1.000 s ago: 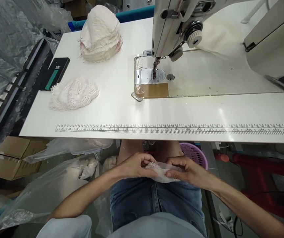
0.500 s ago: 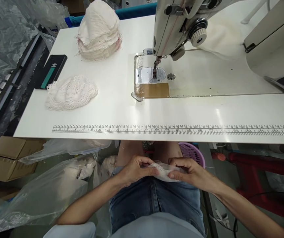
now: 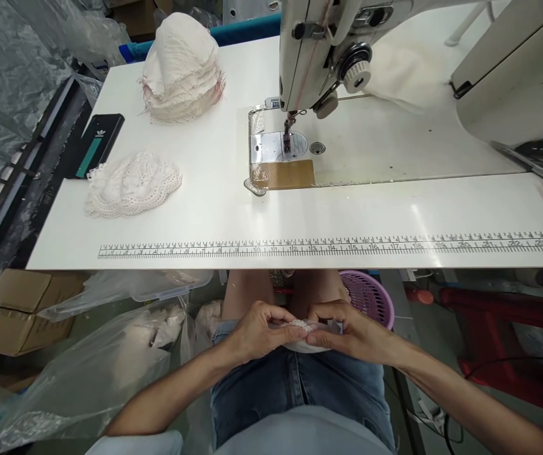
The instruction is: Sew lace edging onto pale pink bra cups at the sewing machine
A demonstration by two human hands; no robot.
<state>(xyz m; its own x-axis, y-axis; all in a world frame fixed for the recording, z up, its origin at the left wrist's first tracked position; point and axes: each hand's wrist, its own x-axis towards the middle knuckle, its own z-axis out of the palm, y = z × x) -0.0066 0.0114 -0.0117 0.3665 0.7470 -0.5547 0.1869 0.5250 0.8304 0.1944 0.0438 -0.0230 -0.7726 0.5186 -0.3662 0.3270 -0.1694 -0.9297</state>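
We record: one white lace-trimmed cloth, pinched thumb-to-fingers by left hand and right hand, both curled, above blue denim shorts.

The held cloth looks lacy, the tabletop smooth and glossy, the box matt cardboard, the basket plastic.
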